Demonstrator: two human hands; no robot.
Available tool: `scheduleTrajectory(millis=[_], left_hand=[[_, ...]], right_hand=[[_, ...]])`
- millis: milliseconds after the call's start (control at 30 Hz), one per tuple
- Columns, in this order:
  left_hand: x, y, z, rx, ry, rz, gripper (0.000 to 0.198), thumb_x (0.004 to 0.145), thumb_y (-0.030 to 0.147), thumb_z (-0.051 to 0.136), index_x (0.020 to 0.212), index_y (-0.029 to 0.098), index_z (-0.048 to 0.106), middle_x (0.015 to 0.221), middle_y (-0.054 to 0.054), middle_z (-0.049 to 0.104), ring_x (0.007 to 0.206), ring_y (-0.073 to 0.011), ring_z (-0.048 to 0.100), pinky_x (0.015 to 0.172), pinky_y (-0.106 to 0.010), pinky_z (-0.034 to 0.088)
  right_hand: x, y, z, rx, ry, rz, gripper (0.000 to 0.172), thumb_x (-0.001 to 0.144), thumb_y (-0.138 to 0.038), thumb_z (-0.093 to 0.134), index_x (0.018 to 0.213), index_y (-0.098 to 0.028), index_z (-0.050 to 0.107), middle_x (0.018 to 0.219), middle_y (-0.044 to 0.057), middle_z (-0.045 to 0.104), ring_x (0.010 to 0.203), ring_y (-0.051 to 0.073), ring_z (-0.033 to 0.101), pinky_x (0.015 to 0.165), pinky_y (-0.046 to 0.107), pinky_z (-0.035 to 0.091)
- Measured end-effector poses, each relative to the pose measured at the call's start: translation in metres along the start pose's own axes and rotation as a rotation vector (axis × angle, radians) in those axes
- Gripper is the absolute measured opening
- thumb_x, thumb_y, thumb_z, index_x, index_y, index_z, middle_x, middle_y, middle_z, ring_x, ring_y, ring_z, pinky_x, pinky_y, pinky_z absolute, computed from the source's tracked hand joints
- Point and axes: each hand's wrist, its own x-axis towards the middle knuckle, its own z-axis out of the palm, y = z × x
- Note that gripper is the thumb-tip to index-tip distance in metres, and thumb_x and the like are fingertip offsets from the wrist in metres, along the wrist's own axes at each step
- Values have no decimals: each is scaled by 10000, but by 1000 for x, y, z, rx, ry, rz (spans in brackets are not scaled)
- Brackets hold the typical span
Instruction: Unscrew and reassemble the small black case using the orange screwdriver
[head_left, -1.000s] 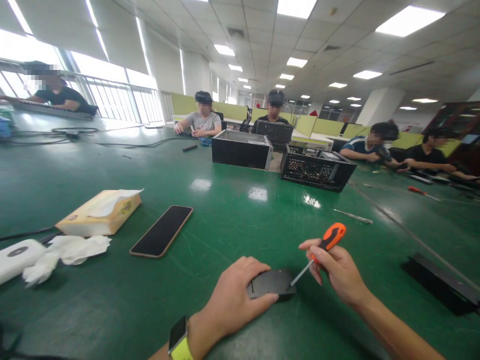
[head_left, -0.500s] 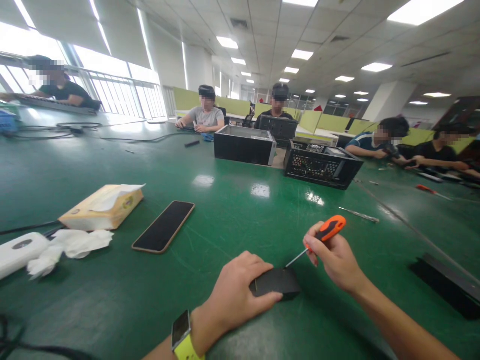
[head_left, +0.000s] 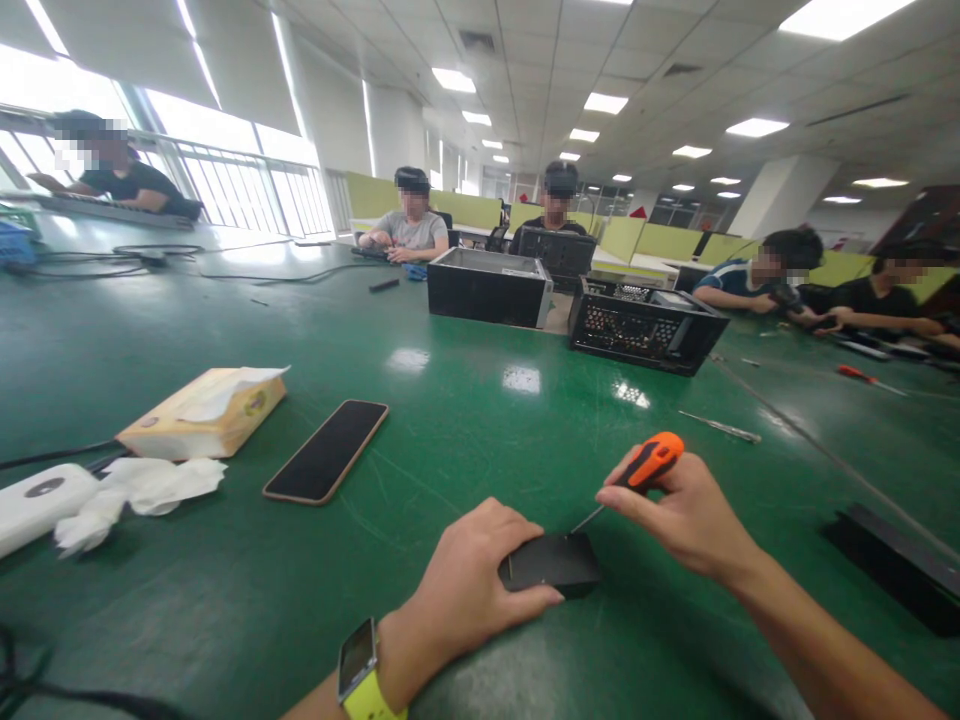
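While the left hand is pressing down on the near-left side of a small black box, the right hand is holding an orange-handled screwdriver in a closed grip. The fingers are wrapping around the handle, and the thin metal shaft is slanting down and to the left toward the far edge of the box. The box is lying flat on the green table, near the person and between the two hands. The left hand is not closing around the box; its fingers are lying flat over the top and side, pinning it.

The tip is too small to see well, so I cannot tell if it is sitting in a screw or only touching the box edge.

To do this step well, I think the left hand should be pushing down hard so the box is not sliding on the shiny table. The screwdriver should be standing straighter, in line with the screw, because a slanted tip may slip out and scratch the box or poke the left fingers just beside it. Slow turns with steady pushing look safest.

On the left, a phone is lying face up, with a tissue box and crumpled tissues farther left. Two black computer cases are sitting far across the table, where other people are working.
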Motion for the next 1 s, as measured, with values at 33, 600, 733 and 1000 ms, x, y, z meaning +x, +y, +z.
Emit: scheduleTrajectory(millis=[33,600,733,1000], left_hand=[[0,0,0,2,-1,-1,375,750,396,799,1045,187,702,946,-53,713,880,-248,610,782,-345,490],[0,1,0,14,-4,5,372,772,427,771,1057,196,707,931,-58,722,860,-248,612,767,-343,498],[0,2,-1,20,-5,0,378,768,408,784,1065,186,705,931,-58,722,858,-250,610,764,-345,498],[-1,2,-1,8,-23,-25,343,762,386,795,1037,196,716,912,-44,708,862,-245,604,768,-345,489]], right_hand=[[-1,-3,4,35,-9,-4,204,801,-400,705,727,-211,707,657,20,677,594,179,611,563,295,491],[-8,-9,18,246,-152,110,235,824,-392,664,712,-186,649,586,-18,566,519,122,520,499,237,440],[-8,-7,19,259,-127,87,232,828,-388,664,715,-187,647,603,-18,574,522,118,521,501,233,445],[-5,-18,9,223,-312,-28,104,838,-299,674,808,-200,668,757,6,647,698,154,600,659,272,488]])
